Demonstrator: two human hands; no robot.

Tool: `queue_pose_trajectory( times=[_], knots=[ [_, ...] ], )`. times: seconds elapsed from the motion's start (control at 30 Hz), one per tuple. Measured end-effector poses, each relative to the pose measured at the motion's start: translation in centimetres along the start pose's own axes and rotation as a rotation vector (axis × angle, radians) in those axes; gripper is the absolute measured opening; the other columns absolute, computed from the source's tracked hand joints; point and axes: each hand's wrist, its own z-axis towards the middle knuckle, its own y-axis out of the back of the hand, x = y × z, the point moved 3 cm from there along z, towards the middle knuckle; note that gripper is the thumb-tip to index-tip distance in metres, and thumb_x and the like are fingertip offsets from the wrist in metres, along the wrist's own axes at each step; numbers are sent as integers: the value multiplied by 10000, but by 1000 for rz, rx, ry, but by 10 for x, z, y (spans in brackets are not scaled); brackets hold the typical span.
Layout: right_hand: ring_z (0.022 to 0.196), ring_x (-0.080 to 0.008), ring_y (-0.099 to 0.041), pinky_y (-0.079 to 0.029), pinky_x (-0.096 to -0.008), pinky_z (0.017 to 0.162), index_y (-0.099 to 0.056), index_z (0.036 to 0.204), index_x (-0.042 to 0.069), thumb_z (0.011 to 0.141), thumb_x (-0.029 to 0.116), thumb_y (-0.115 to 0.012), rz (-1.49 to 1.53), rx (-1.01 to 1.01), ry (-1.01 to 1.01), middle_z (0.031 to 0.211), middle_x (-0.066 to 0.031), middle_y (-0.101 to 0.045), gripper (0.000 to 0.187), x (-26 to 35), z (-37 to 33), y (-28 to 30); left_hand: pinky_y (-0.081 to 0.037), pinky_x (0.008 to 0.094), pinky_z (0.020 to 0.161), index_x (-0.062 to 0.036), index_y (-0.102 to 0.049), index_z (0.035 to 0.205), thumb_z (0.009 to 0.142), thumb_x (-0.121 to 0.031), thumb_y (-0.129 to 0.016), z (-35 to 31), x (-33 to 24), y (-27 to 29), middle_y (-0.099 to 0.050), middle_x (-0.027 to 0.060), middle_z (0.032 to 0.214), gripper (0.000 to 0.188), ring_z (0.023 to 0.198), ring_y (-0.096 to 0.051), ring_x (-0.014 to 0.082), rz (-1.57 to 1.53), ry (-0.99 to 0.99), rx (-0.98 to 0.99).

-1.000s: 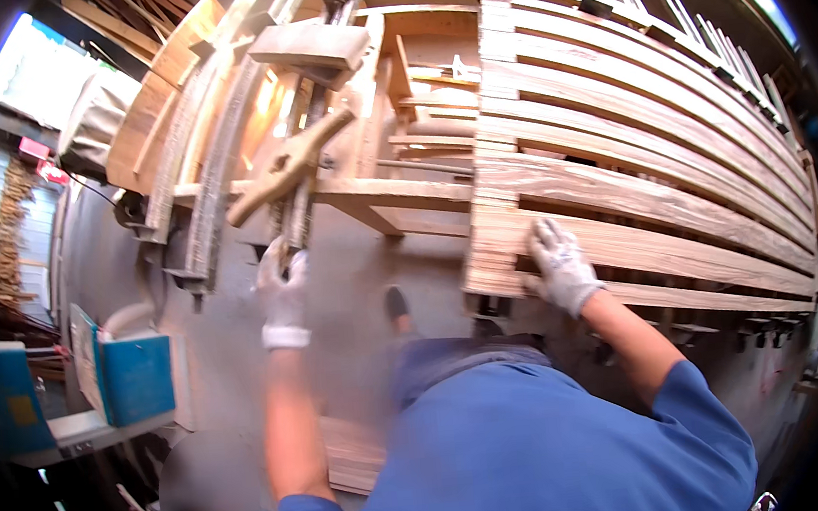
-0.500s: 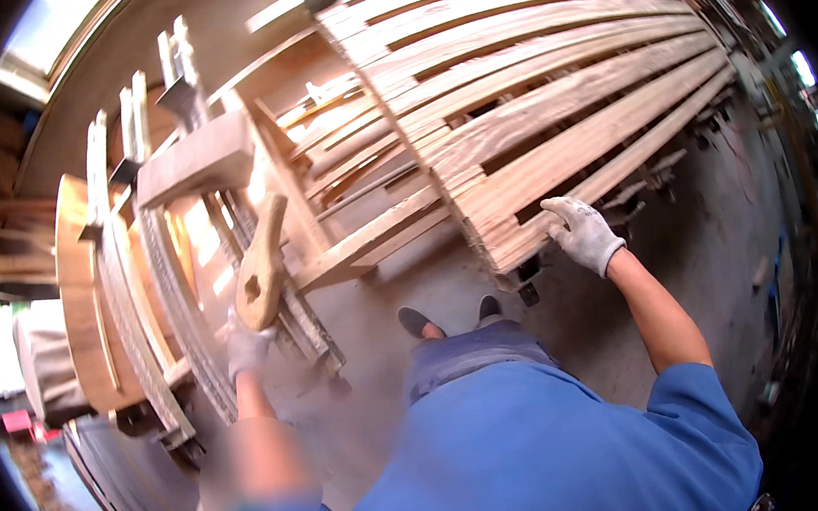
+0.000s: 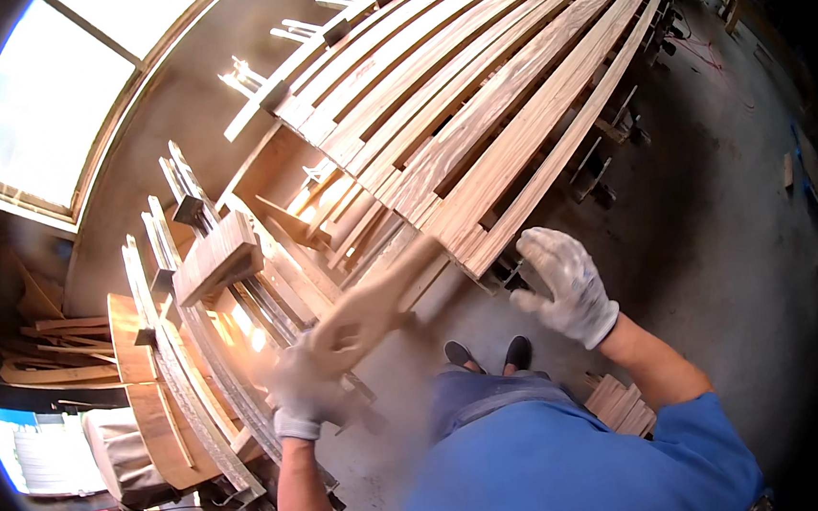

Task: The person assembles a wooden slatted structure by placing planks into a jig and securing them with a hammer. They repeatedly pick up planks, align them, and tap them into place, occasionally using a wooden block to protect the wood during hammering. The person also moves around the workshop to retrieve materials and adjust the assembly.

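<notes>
The gloved left hand, blurred, has its fingers grasping one end of a flat wooden piece with a hole; the piece slants up toward a slatted wooden panel, though I cannot tell whether they touch; the gloved right hand, fingers released and thumb apart, is just beside the panel's corner; a wooden block lies over long bars.

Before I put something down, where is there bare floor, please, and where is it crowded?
Bare: the wide floor right of the slats and right hand; a smaller patch between shirt and clamps. Crowded: the left, where clamps and a block sit close and the left hand holds a wooden tool.
</notes>
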Motion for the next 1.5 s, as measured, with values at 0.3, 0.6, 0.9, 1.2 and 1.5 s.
queue_pose_trajectory(
  times=[0.3, 0.6, 0.9, 1.2, 1.5],
  knots=[
    [1043, -342, -667, -514, -466, 986, -539, 1483, 8, 739, 228, -879, -258, 233, -417, 1130, -142, -675, 847, 27, -116, -21, -570, 480, 958, -123, -633, 1422, 768, -207, -839, 67, -192, -56, -723, 115, 1175, 691, 1092, -712, 340, 57, -791, 384],
    [1050, -369, -755, -593, -483, 907, -657, 1262, 59, 778, 286, -900, 39, 11, -1159, 1095, -185, -760, 587, 80, -210, -29, -508, 495, 1125, -72, -621, 1445, 801, -240, -898, 136, -222, -72, -681, 195, 1346, 721, 1276, -643, 398, -392, -1088, 100],
    [639, -192, -712, -609, -344, 575, -697, 1035, -35, 870, 97, -863, 1094, -466, -1747, 852, -98, -719, 268, 65, -217, -127, -372, 538, 1249, -18, -535, 1543, 1007, -438, -729, 293, -144, -205, -520, 289, 1581, 708, 1486, -457, 475, -218, -434, -1],
    [721, -219, -710, -636, -402, 654, -675, 1151, -11, 962, 171, -803, 1346, -346, -1841, 906, -111, -703, 291, 35, -177, -158, -116, 545, 1353, -62, -395, 1669, 1052, -639, -556, 303, -168, -242, -303, 291, 1734, 860, 1631, -228, 458, 62, -359, 11],
    [814, -271, -723, -646, -449, 711, -606, 1286, -4, 1013, 244, -769, 1641, -227, -1961, 996, -135, -697, 404, 24, -125, -105, -123, 559, 1346, -83, -393, 1674, 1045, -627, -575, 304, -171, -242, -309, 292, 1729, 851, 1628, -240, 455, 71, -362, 0]
  ],
)
